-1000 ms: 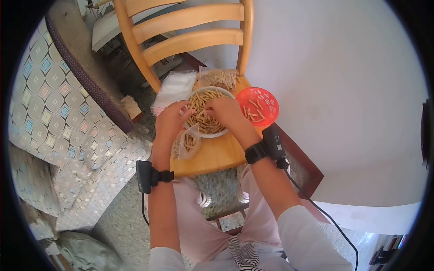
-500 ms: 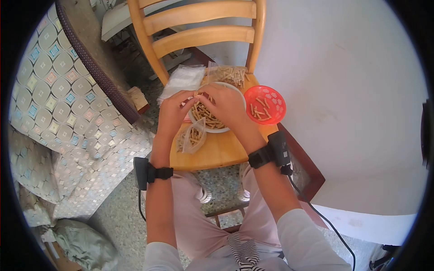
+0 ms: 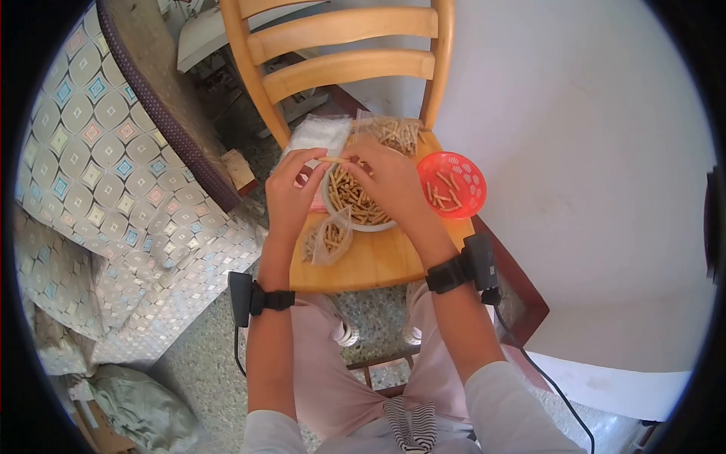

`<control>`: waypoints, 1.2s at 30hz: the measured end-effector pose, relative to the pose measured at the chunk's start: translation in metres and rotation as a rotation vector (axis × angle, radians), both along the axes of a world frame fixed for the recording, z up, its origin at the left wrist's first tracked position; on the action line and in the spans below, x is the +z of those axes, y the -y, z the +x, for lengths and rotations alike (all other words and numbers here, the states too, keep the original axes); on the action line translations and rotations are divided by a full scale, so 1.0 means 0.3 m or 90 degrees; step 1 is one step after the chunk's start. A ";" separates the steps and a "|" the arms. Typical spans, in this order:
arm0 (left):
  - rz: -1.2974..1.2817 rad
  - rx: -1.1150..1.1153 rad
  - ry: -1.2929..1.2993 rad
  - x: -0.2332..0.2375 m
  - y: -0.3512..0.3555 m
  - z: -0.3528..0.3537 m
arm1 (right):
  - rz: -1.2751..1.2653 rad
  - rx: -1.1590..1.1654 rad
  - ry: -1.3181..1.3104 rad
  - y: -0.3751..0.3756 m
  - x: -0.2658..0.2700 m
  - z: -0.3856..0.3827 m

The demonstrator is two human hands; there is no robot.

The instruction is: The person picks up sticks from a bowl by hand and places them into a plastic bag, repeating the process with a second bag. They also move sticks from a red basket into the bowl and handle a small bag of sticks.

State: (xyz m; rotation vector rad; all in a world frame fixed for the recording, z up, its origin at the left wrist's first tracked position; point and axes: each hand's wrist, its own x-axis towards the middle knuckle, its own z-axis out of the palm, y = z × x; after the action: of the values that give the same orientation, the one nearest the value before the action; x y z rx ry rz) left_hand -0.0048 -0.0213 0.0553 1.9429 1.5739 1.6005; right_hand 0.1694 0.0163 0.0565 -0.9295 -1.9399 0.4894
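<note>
Above a white bowl point(image 3: 380, 228) heaped with short tan sticks point(image 3: 354, 199), which look like wooden dowels, both hands meet at one tan stick point(image 3: 333, 160). My left hand point(image 3: 290, 188) pinches its left end between thumb and fingertips. At the other end, my right hand point(image 3: 387, 180) has its fingers closed on the stick, partly hiding the bowl's far side. In front of the bowl lies a small clear bag point(image 3: 331, 239) of similar sticks. A red plastic basket point(image 3: 478, 198) to the right holds several sticks.
Everything rests on a wooden chair seat point(image 3: 363, 278). Behind the bowl are a larger bag of sticks point(image 3: 395, 136) and a stack of clear plastic bags point(image 3: 321, 133). A patterned fabric cover point(image 3: 136, 174) stands left; a white wall point(image 3: 575, 151) rises right.
The hands have drawn slightly apart, and the stick between their fingertips now shows along its length. The whole view has shifted a little.
</note>
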 end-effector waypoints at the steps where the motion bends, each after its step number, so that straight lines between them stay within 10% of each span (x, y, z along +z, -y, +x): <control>1: -0.001 0.001 0.000 0.004 0.005 0.004 | 0.036 0.019 0.016 -0.004 -0.009 -0.001; 20: -0.150 -0.155 0.080 -0.021 -0.012 -0.045 | -0.024 0.019 0.067 -0.006 -0.011 0.018; 25: -0.243 -0.264 0.139 0.021 0.012 -0.098 | -0.116 0.212 0.083 -0.009 -0.015 0.047; 30: -0.557 -0.375 -0.079 -0.014 0.059 -0.151 | -0.263 0.270 0.196 -0.010 -0.016 0.100; 36: -0.463 -0.312 -0.072 -0.014 0.051 -0.142 | -0.268 0.271 0.227 -0.013 -0.011 0.102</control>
State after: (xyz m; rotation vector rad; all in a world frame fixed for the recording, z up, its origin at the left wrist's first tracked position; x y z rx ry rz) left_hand -0.0474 -0.0365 0.0511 1.8008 1.3027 0.6132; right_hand 0.2000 0.0201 0.0531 -0.9027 -2.4289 1.0697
